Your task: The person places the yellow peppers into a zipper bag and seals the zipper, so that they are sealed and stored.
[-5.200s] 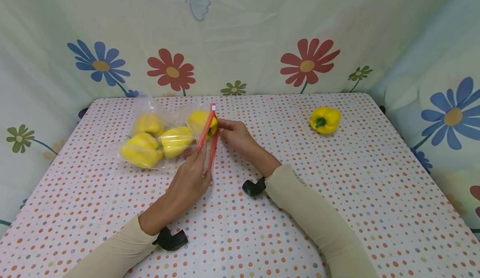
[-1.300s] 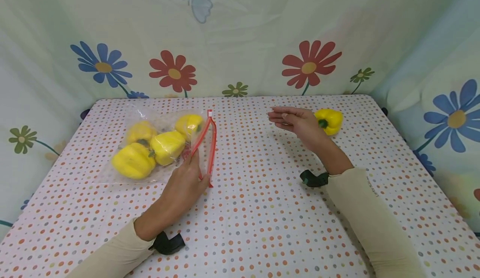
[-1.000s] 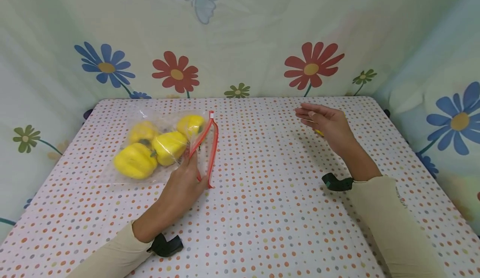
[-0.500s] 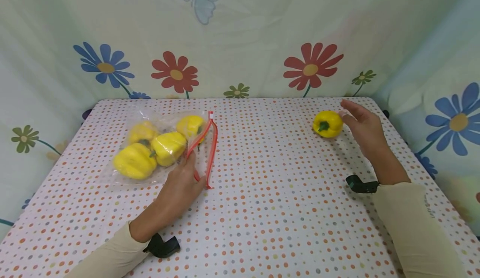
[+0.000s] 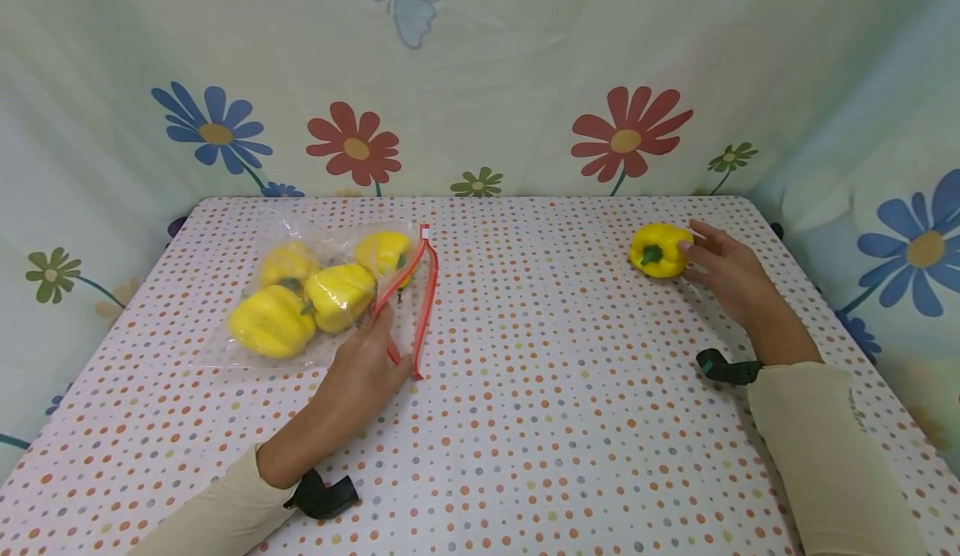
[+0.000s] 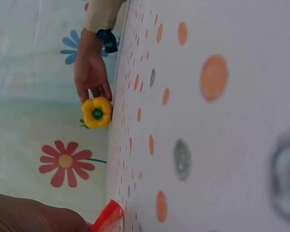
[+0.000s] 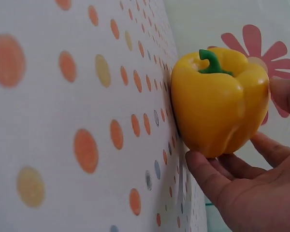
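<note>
Near the back right of the table, my right hand has its thumb and fingertips against the side and base of a yellow bell pepper. Close up in the right wrist view, the fingers curve round the base of this pepper, which rests against the tabletop with its green stem facing away. On the left, my left hand pinches the red zip edge of a clear zip bag. Several yellow bell peppers lie inside the bag. Its mouth gapes to the right; the left fingertips are partly hidden by it.
A white cloth with coloured dots covers the table. Behind it hangs a flowered curtain, close to the back edge. Black wrist mounts stick out from both sleeves.
From beside the bag, my right hand has moved right, passed over the loose pepper and closed in on its right side. The left hand stays at the bag, which has settled flatter.
</note>
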Demonstrator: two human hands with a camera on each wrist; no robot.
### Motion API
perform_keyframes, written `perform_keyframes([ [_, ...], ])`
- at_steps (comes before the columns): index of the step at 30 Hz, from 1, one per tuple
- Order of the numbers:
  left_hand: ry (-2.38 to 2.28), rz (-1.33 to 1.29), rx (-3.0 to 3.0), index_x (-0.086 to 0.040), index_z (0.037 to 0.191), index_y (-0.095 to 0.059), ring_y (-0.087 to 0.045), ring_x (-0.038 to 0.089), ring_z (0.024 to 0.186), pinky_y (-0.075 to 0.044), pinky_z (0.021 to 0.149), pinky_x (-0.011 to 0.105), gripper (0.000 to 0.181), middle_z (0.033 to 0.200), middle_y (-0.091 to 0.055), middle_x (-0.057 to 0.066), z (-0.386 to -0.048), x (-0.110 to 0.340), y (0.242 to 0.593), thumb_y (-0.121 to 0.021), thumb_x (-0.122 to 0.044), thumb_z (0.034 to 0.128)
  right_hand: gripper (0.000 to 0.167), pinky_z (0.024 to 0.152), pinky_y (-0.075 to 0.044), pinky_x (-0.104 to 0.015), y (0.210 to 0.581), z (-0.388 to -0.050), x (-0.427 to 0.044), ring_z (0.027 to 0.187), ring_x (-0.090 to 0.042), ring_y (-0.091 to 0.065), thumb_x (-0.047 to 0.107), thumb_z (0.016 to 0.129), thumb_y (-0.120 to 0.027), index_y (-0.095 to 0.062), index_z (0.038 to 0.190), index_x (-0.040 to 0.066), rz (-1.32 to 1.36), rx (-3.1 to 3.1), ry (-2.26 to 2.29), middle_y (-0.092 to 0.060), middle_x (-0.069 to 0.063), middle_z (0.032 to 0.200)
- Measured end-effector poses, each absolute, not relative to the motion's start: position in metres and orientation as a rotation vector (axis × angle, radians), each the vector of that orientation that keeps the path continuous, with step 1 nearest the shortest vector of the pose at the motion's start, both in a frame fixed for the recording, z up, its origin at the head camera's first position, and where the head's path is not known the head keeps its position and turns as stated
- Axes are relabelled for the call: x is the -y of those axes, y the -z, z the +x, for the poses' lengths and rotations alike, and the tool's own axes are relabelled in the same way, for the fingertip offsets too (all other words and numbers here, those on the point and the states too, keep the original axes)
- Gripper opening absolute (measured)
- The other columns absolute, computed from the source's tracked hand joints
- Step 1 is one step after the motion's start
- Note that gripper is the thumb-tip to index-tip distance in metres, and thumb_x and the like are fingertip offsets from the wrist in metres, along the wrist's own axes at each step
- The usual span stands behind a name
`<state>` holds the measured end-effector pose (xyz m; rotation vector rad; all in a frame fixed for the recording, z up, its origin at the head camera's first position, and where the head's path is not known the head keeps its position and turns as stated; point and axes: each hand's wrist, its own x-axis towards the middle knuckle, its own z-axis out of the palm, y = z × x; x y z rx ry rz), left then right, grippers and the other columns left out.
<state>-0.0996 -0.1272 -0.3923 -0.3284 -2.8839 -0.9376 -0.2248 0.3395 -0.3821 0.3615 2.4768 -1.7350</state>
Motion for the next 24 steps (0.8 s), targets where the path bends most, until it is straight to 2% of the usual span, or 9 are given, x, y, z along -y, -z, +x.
perform_keyframes([
  [4, 0.933, -0.319, 2.901, 0.011, 0.147, -0.028, -0.053, 0.016, 0.059, -0.044, 0.045, 0.021, 0.078, 0.148, -0.035, 0.026, -0.098, 0.127, 0.391, -0.071, -0.005, 0.0844, 0.081, 0.109, -0.030, -0.039, 0.381, -0.225, -0.339, 0.143, -0.031, -0.021, 0.049, 0.093, -0.058, -0.013, 0.158, 0.027, 0.412, -2.464, 1.721, -0.005, -0.013, 0.161],
  [7, 0.905, -0.325, 2.899, 0.011, 0.147, -0.029, -0.058, 0.020, 0.070, -0.046, 0.049, 0.020, 0.079, 0.148, -0.035, 0.025, -0.096, 0.126, 0.391, -0.073, -0.006, 0.0839, 0.083, 0.109, -0.030, -0.038, 0.381, -0.225, -0.339, 0.142, -0.032, -0.022, 0.051, 0.093, -0.056, -0.010, 0.158, 0.026, 0.406, -2.458, 1.696, -0.003, -0.014, 0.161],
  [11, 0.875, -0.349, 2.882, 0.012, 0.146, -0.030, -0.061, 0.026, 0.084, -0.050, 0.054, 0.020, 0.080, 0.146, -0.038, 0.027, -0.095, 0.125, 0.389, -0.075, -0.006, 0.0826, 0.076, 0.110, -0.027, -0.041, 0.382, -0.225, -0.343, 0.141, -0.032, -0.022, 0.051, 0.098, -0.045, -0.009, 0.158, 0.020, 0.363, -2.414, 1.700, -0.003, -0.013, 0.162],
  [14, 0.868, -0.360, 2.875, 0.012, 0.145, -0.030, -0.061, 0.026, 0.082, -0.050, 0.054, 0.019, 0.080, 0.146, -0.038, 0.028, -0.095, 0.124, 0.388, -0.075, -0.005, 0.0821, 0.073, 0.109, -0.030, -0.038, 0.383, -0.224, -0.347, 0.137, -0.028, -0.027, 0.050, 0.100, -0.041, -0.010, 0.158, 0.019, 0.349, -2.371, 1.710, -0.005, -0.013, 0.162],
  [18, 0.880, -0.348, 2.887, 0.012, 0.146, -0.030, -0.059, 0.023, 0.073, -0.047, 0.050, 0.018, 0.079, 0.146, -0.036, 0.028, -0.094, 0.124, 0.388, -0.075, -0.005, 0.0828, 0.080, 0.103, -0.039, -0.028, 0.381, -0.224, -0.349, 0.127, -0.026, -0.033, 0.049, 0.097, -0.050, -0.008, 0.158, 0.017, 0.310, -2.345, 1.671, -0.004, -0.016, 0.161],
  [20, 0.887, -0.340, 2.893, 0.012, 0.146, -0.029, -0.058, 0.023, 0.073, -0.046, 0.050, 0.018, 0.079, 0.147, -0.036, 0.028, -0.094, 0.124, 0.389, -0.074, -0.005, 0.0832, 0.088, 0.099, -0.041, -0.026, 0.381, -0.223, -0.348, 0.126, -0.027, -0.034, 0.052, 0.094, -0.055, -0.007, 0.158, 0.016, 0.290, -2.352, 1.634, -0.003, -0.016, 0.161],
  [24, 0.896, -0.340, 2.893, 0.012, 0.146, -0.029, -0.060, 0.026, 0.082, -0.049, 0.053, 0.020, 0.080, 0.147, -0.036, 0.026, -0.095, 0.124, 0.389, -0.074, -0.005, 0.0831, 0.097, 0.104, -0.038, -0.031, 0.380, -0.222, -0.348, 0.131, -0.031, -0.031, 0.053, 0.089, -0.061, -0.004, 0.158, 0.015, 0.269, -2.356, 1.615, -0.003, -0.017, 0.161],
])
